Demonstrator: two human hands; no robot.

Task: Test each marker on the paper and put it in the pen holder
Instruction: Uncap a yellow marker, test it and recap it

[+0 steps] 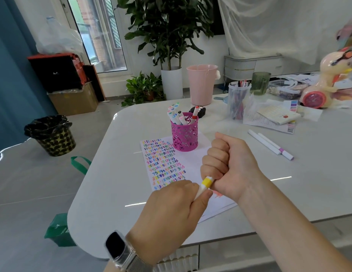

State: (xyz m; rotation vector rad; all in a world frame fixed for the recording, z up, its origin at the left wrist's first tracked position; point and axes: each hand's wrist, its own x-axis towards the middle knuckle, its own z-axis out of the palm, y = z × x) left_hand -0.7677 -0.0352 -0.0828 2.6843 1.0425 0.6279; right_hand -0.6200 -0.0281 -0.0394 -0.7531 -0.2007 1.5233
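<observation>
At lower centre of the frame, the left hand [171, 205] grips the white barrel of a marker [204, 185] with a yellow band. Just above and to the right, the right hand [228, 165] is clenched around the marker's upper end, which is hidden inside the fist. Both hands hover over the paper [167, 165], which is covered in coloured squiggles. Above centre, the pink pen holder [184, 135] stands on the paper's far edge, holding several markers. At right, two markers [269, 144] lie on the table [318, 173].

Bare forearms; black smartwatch [115, 247] on left wrist (clear case, metal-mesh band).
</observation>
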